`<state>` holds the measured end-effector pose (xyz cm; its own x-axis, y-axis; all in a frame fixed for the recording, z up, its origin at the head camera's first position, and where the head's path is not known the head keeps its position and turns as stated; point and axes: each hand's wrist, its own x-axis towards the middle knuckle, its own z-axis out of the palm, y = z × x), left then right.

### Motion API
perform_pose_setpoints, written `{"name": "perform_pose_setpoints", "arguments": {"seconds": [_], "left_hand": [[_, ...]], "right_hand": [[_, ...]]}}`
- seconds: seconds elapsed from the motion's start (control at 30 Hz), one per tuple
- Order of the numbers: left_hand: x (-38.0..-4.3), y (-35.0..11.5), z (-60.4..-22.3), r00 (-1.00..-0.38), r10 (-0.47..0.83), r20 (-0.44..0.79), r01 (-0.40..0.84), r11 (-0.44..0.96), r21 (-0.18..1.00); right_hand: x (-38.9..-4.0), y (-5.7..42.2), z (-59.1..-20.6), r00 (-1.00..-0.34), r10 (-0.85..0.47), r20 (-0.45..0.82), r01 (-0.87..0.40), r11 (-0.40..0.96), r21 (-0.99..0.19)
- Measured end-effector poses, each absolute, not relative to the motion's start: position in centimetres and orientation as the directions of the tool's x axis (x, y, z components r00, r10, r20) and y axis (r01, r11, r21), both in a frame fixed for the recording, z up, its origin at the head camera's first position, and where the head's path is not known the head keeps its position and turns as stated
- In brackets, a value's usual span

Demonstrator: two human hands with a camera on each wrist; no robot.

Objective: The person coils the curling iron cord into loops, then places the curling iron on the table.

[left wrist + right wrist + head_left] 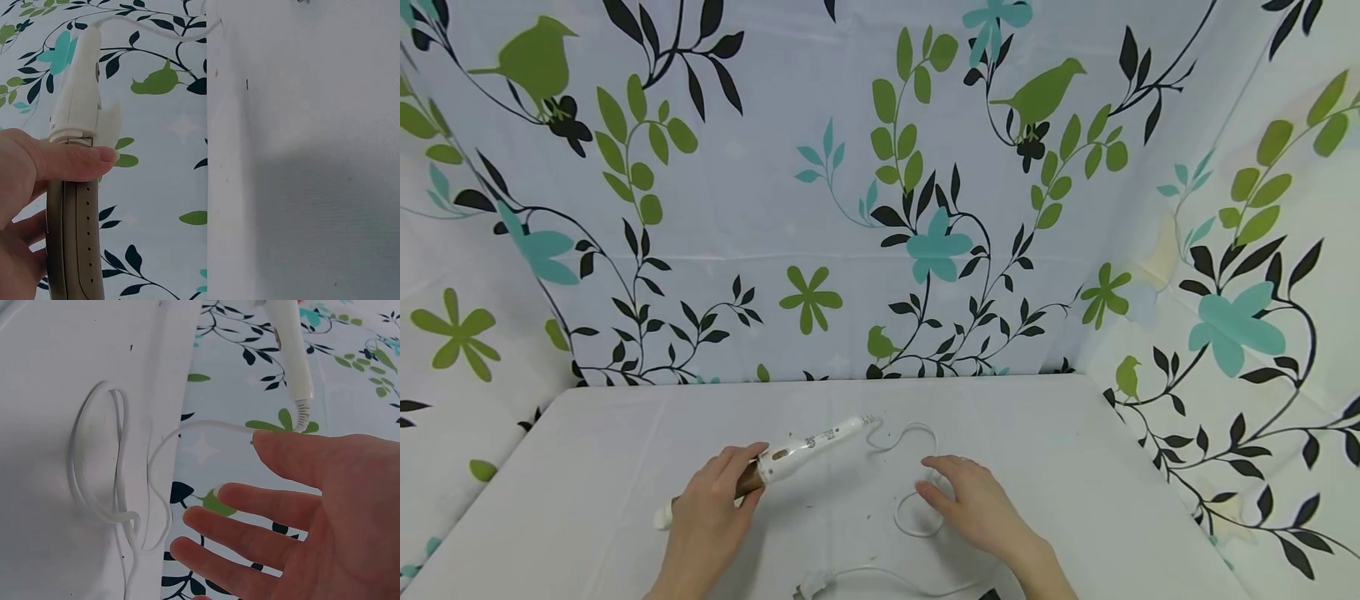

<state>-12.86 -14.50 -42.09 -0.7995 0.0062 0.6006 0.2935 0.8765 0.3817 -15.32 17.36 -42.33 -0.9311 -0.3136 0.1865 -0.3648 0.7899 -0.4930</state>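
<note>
A white-handled curling iron (808,448) with a brown barrel is held at an angle over the table, its white tip to the lower left. My left hand (711,512) grips it round the barrel near the handle; in the left wrist view the thumb of that hand (69,162) lies across the brown part, which has a row of small holes. From the handle's end runs a white cord (917,427), looped on the table. Over this cord is my right hand (977,504). In the right wrist view the right hand (337,512) has its fingers spread, holding nothing.
The white table (1037,433) has a patterned cloth (850,208) with leaves, birds and flowers behind it and at both sides. A white plug (811,586) lies at the near edge, with more cord. A small dark object (989,594) shows partly beside it.
</note>
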Motion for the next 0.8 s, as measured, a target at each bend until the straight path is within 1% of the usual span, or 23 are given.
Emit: {"name": "perform_pose_setpoints", "arguments": {"seconds": [0.17,0.4,0.53,0.67,0.8], "left_hand": [[-12.7,-14.6,-41.5,-0.766,0.044,0.641,0.347,0.868,0.355],[-13.0,-14.2,-40.4,-0.712,0.123,0.692,0.438,0.847,0.3],[-13.3,-14.0,-40.0,-0.68,0.172,0.713,0.491,0.829,0.267],[-13.4,-13.8,-39.9,-0.625,0.231,0.745,0.557,0.801,0.218],[-13.5,-13.7,-39.6,-0.562,0.264,0.783,0.602,0.78,0.169]], "right_hand": [[-15.4,16.9,-42.3,-0.933,-0.302,0.195,-0.359,0.786,-0.503],[-16.0,16.5,-41.9,-0.925,-0.293,0.242,-0.379,0.769,-0.515],[-16.6,16.1,-41.9,-0.927,-0.294,0.232,-0.374,0.755,-0.539],[-16.9,15.8,-42.4,-0.934,-0.284,0.218,-0.358,0.749,-0.558],[-16.9,15.6,-42.8,-0.934,-0.266,0.239,-0.356,0.746,-0.563]]}}
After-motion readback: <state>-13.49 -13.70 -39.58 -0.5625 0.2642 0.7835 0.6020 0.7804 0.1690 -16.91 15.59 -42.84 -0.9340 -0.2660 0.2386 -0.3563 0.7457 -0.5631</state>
